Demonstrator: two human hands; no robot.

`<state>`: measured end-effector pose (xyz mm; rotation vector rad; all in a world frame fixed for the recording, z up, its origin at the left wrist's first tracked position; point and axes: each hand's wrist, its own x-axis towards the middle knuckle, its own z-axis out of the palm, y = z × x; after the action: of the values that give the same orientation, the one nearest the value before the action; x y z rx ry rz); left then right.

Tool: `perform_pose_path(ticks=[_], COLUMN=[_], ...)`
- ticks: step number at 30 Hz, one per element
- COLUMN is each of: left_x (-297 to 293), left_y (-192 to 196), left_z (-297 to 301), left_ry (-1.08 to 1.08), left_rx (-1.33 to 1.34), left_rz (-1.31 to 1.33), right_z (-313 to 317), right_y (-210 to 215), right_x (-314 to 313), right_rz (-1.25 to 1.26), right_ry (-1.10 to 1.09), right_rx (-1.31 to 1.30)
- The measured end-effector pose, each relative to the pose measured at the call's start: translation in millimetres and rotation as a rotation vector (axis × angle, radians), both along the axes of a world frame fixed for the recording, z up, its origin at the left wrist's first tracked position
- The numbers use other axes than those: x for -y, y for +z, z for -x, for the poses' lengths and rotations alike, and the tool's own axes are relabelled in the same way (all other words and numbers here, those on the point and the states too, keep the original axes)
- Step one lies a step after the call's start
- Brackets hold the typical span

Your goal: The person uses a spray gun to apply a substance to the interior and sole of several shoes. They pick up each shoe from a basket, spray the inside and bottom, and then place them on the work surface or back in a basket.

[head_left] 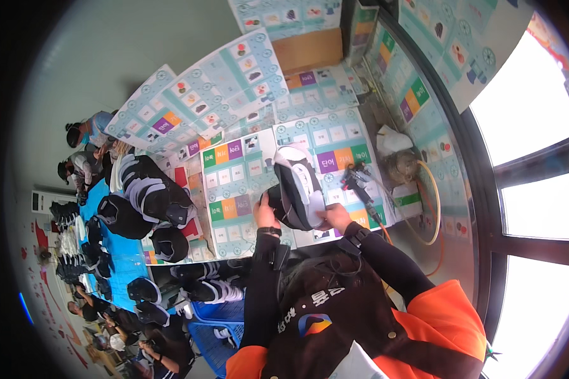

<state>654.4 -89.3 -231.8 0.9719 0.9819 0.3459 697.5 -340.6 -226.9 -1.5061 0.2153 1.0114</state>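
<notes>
Both hands grip a black-and-white shoe, left hand at its nine o'clock, right hand at five; seemingly mid-assembly, needing the glue gun next.

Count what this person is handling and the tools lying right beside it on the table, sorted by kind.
Black and white cap held by left hand and right hand: 1
Hand tool with dark grip and orange hose: 1
Coiled hose: 1
Total: 3
</notes>
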Motion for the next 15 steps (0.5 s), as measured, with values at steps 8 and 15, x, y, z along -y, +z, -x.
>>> perform_pose_path(ticks=[8,15], left_x=[-20.4,-79.8], left_y=[-92.6,-127.1], left_z=[-86.0,-116.6], left_ry=[-0.205,-0.834], left_rx=[-0.286,-0.555], left_rz=[-0.164,-0.884], right_z=[-26.1,-76.5], right_y=[-46.4,-40.6], right_x=[38.6,90.8], right_rz=[0.091,0.853], right_ry=[0.447,0.200], right_rx=[0.202,0.985])
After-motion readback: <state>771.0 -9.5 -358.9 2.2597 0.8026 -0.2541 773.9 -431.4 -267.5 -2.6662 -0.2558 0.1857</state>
